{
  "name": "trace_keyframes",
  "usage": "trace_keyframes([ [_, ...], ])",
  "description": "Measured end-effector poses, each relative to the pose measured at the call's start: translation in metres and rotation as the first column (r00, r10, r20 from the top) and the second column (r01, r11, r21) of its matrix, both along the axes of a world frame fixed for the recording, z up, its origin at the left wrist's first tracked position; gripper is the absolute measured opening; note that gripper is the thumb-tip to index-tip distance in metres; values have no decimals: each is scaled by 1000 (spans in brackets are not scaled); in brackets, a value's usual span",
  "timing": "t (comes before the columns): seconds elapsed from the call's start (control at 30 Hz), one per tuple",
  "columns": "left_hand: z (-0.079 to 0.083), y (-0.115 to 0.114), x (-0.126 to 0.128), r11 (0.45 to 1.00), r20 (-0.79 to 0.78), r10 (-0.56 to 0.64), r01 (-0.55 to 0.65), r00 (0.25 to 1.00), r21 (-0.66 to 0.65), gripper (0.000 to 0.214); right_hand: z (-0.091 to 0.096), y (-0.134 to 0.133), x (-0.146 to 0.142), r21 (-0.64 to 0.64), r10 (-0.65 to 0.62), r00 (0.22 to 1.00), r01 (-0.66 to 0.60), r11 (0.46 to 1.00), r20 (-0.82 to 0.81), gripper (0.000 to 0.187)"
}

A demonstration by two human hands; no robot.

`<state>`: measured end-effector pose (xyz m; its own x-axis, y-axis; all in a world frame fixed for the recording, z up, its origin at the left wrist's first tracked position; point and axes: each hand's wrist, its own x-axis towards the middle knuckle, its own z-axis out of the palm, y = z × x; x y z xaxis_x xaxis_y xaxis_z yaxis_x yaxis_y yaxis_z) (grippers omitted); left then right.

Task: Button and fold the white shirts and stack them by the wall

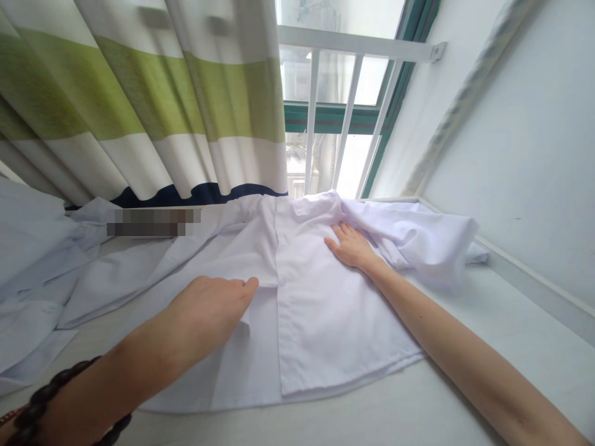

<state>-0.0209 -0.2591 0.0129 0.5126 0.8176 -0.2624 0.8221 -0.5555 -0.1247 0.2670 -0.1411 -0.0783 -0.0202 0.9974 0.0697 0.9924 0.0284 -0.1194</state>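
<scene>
A white long-sleeved shirt [316, 297] lies spread on a pale surface, its button strip running down the middle and its collar end toward the window. My left hand [214, 303] is closed on the edge of the shirt's left front panel and lifts a fold of it. Flat on the upper right part of the shirt rests my right hand [348, 244], fingers apart. The right sleeve [413, 235] lies bunched beyond that hand, and the left sleeve [125, 272] stretches out to the left. A dark bead bracelet [41, 396] circles my left wrist.
More white clothing [32, 260] is heaped at the far left. White and green curtains [139, 93] hang behind, beside a window with a white railing [353, 43]. A white wall [525, 155] stands on the right. The pale surface [520, 347] extends under the shirt.
</scene>
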Motion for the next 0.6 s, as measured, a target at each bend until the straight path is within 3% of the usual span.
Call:
trace_keyframes([
  [0.13, 20, -8, -2, 978, 56, -100, 108, 993, -181, 5, 16, -16, -9, 58, 78, 992, -84, 995, 104, 53],
  [0.23, 28, -18, 4, 938, 18, -85, 86, 996, -337, 12, 39, -36, -23, 34, 221, 971, -225, 974, 91, 39],
  [0.3, 27, -20, 9, 913, -3, -54, 48, 999, -404, 22, 55, -52, -34, -76, 342, 939, -340, 937, 14, 29],
  [0.37, 23, -18, 14, 907, 5, -30, 30, 1000, -421, 31, 68, -67, -44, -264, 445, 891, -453, 851, -93, 24],
  [0.47, 14, -13, 18, 913, 23, -23, 31, 999, -408, 33, 80, -87, -57, -500, 540, 815, -564, 657, -210, 28],
  [0.53, 7, -10, 21, 909, 18, -35, 40, 999, -414, 32, 81, -96, -63, -570, 577, 780, -596, 565, -243, 34],
  [0.6, 0, -8, 23, 902, 2, -62, 57, 998, -428, 32, 78, -104, -68, -611, 602, 758, -607, 508, -253, 40],
])
